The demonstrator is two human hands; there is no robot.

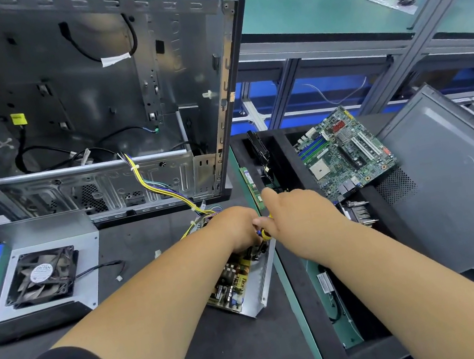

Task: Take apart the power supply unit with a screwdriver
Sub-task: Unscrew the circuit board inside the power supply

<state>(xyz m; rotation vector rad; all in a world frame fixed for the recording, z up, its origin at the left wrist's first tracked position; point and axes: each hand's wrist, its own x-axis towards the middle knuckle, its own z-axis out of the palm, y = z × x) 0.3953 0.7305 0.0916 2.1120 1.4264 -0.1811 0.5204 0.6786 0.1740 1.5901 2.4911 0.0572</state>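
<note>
Mostly hidden screwdriver [266,233] gripped by right hand [296,216], left hand [234,227] fingers' hold unclear

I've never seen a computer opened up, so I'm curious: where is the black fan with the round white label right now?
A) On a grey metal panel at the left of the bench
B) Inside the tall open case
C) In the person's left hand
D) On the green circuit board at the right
A: the fan lies on the grey metal panel at the left of the bench, its wire trailing loose.
</note>
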